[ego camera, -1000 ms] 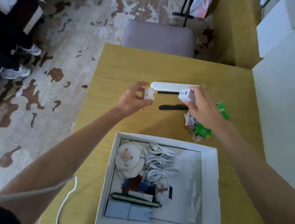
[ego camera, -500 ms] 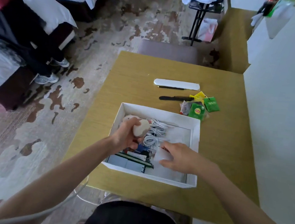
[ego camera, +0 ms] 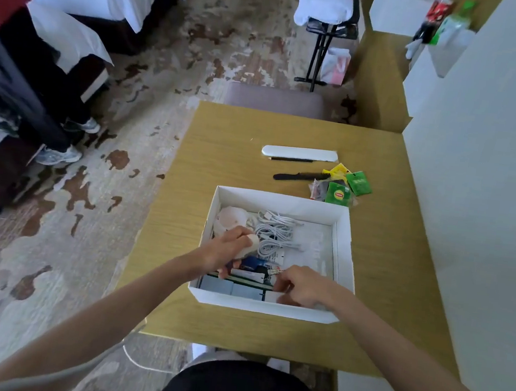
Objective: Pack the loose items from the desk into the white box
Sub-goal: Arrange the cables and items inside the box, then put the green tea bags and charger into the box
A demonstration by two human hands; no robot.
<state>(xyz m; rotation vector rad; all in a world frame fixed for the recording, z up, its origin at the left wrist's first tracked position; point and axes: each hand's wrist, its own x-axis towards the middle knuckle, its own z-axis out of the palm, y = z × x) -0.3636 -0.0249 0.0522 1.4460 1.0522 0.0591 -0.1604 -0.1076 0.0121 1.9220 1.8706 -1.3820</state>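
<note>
The open white box (ego camera: 344, 253) stands on the desk's near half. Inside lie coiled white cables (ego camera: 278, 233), round pale pads (ego camera: 231, 217) and small packets. My left hand (ego camera: 226, 251) is inside the box at its left and grips a small white rounded plug (ego camera: 252, 242). At the front right corner my right hand (ego camera: 304, 286) is curled over a white charger block (ego camera: 272, 296) low in the box. Loose beyond the box are a long white case (ego camera: 300, 153), a thin black stick (ego camera: 291, 159), a black comb-like piece (ego camera: 299, 177) and tea bags (ego camera: 344, 188).
The wooden desk (ego camera: 231, 134) meets a white wall on the right. A grey stool (ego camera: 274, 100) stands at its far edge. Patterned carpet, a bed and shoes lie to the left. A white cable (ego camera: 141, 360) hangs below the desk's near edge.
Both hands came down from above the desk into the box with the plug and the charger. The right hand has since shifted toward the front right corner.
</note>
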